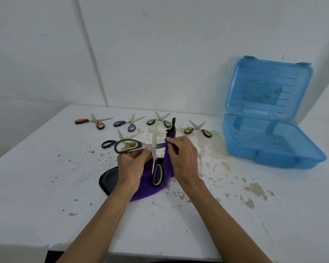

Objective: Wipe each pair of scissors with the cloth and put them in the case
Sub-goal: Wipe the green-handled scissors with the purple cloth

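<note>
While the left hand (131, 164) grips the opened green-and-black-handled steel scissors (154, 141) near their pivot, the right hand (182, 158) pinches the purple microfibre cloth (146, 188) around one blade, over the stained white bench (46, 177) left of the open translucent blue plastic case (270, 154). Five other pairs of scissors (160, 121) lie spread left of the case. A faded label (262, 92) on its raised lid is too blurred to read.

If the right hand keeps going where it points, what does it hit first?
Probably the pivot of the held scissors; the right hand pinches the cloth on a blade beside it.
</note>
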`<action>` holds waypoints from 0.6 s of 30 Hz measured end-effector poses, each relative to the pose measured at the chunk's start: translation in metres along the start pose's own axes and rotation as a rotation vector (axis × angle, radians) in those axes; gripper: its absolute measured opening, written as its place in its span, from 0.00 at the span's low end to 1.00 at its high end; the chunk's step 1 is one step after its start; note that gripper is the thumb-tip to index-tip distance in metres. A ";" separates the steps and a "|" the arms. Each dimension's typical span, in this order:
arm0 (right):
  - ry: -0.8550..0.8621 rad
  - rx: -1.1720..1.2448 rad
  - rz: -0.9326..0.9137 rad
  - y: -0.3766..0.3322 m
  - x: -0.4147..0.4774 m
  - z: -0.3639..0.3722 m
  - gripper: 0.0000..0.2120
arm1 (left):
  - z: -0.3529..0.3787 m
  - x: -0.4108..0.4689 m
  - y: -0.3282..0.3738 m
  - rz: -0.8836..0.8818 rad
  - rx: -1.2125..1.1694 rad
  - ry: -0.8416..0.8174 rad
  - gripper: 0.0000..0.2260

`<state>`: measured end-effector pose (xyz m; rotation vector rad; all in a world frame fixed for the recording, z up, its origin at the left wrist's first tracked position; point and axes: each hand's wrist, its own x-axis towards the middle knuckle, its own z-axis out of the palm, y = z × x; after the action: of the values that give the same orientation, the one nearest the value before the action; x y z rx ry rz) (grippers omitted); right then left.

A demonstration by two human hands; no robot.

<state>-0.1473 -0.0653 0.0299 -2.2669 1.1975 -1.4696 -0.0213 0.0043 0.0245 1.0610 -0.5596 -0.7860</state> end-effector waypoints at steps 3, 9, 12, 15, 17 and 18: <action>0.027 0.026 0.159 0.022 0.006 -0.008 0.10 | -0.001 0.001 0.001 -0.005 0.005 0.012 0.03; 0.201 0.236 0.182 0.011 0.004 -0.021 0.08 | -0.003 0.006 0.000 -0.046 -0.026 0.085 0.11; 0.088 0.277 0.045 -0.015 -0.009 -0.005 0.07 | 0.000 0.002 0.002 -0.026 0.046 0.058 0.06; 0.056 0.282 0.040 -0.023 -0.014 0.010 0.06 | 0.000 -0.002 0.006 -0.005 0.087 0.009 0.05; 0.061 0.280 0.087 -0.018 -0.011 0.010 0.05 | 0.001 -0.002 0.007 0.005 0.097 0.000 0.05; 0.064 0.274 0.100 -0.016 -0.009 0.010 0.05 | 0.002 -0.003 0.007 0.009 0.107 -0.001 0.05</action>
<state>-0.1327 -0.0509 0.0274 -1.9668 1.0372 -1.5705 -0.0222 0.0074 0.0316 1.1550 -0.6125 -0.7553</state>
